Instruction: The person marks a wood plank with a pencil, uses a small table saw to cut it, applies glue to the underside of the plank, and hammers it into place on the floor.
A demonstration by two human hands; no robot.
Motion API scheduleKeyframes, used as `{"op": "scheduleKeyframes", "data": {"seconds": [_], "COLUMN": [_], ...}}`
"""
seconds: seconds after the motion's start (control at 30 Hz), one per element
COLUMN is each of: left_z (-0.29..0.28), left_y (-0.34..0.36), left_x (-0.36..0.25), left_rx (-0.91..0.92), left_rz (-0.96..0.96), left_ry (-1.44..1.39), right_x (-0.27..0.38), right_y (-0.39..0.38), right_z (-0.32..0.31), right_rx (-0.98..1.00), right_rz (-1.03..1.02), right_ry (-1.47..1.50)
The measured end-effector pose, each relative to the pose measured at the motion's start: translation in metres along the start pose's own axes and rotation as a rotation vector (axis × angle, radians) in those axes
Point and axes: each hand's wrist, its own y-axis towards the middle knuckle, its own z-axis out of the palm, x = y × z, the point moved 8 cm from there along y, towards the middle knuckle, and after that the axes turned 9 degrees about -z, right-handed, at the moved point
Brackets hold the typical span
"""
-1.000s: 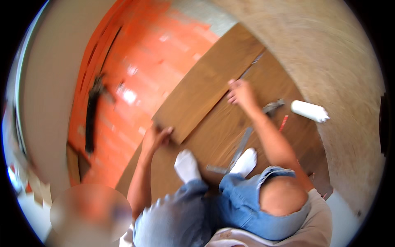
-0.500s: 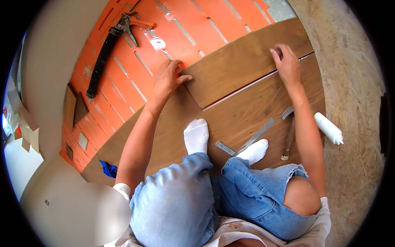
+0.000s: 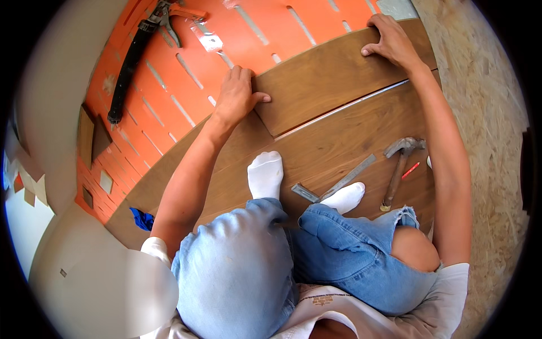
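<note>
A brown wooden plank (image 3: 322, 76) lies beside the laid planks (image 3: 333, 130), with a narrow pale gap along its near edge. My left hand (image 3: 240, 93) is at its left end, fingers curled by the far corner, thumb over the board. My right hand (image 3: 389, 42) grips the far edge toward the right end, fingers over it and thumb on top. Below the gap lie a metal square (image 3: 347, 181), a claw hammer (image 3: 398, 175) and a red pencil (image 3: 411, 169).
Orange underlayment (image 3: 186, 73) fills the far left, with a black caulking gun (image 3: 127, 79) and wood offcuts (image 3: 87, 135) on it. A blue crumpled item (image 3: 141, 218) is left of my forearm. OSB board (image 3: 485, 169) borders the right; my socked feet (image 3: 265, 172) rest on the planks.
My right hand has shifted from the middle of the plank up to its far edge. My left hand has moved slightly forward, and my view has swung and settled.
</note>
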Motion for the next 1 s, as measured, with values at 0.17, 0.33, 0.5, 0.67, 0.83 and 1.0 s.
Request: {"op": "scheduleKeyframes", "data": {"seconds": [0.17,0.33,0.5,0.67,0.83,1.0], "left_z": [0.003,-0.006,0.016,0.036,0.034,0.032], "left_y": [-0.007,-0.023,-0.003,0.011,0.017,0.032], "left_x": [0.002,-0.023,-0.087,-0.099,-0.089,-0.074], "left_rx": [-0.019,-0.170,-0.346,-0.384,-0.409,-0.454], "left_rz": [0.001,0.006,0.068,-0.011,-0.004,0.018], "left_ry": [0.015,0.025,-0.040,-0.087,-0.065,-0.087], "right_x": [0.008,0.009,0.022,0.025,0.041,0.044], "right_y": [-0.001,0.000,0.004,-0.015,-0.023,-0.017], "right_z": [0.000,0.000,-0.002,0.000,0.011,0.023], "right_rx": [-0.112,-0.111,0.048,0.051,0.001,-0.102], "right_rz": [-0.064,-0.111,-0.053,0.011,-0.105,-0.223], "right_ry": [-0.006,-0.073,-0.148,-0.248,-0.322,-0.313]}}
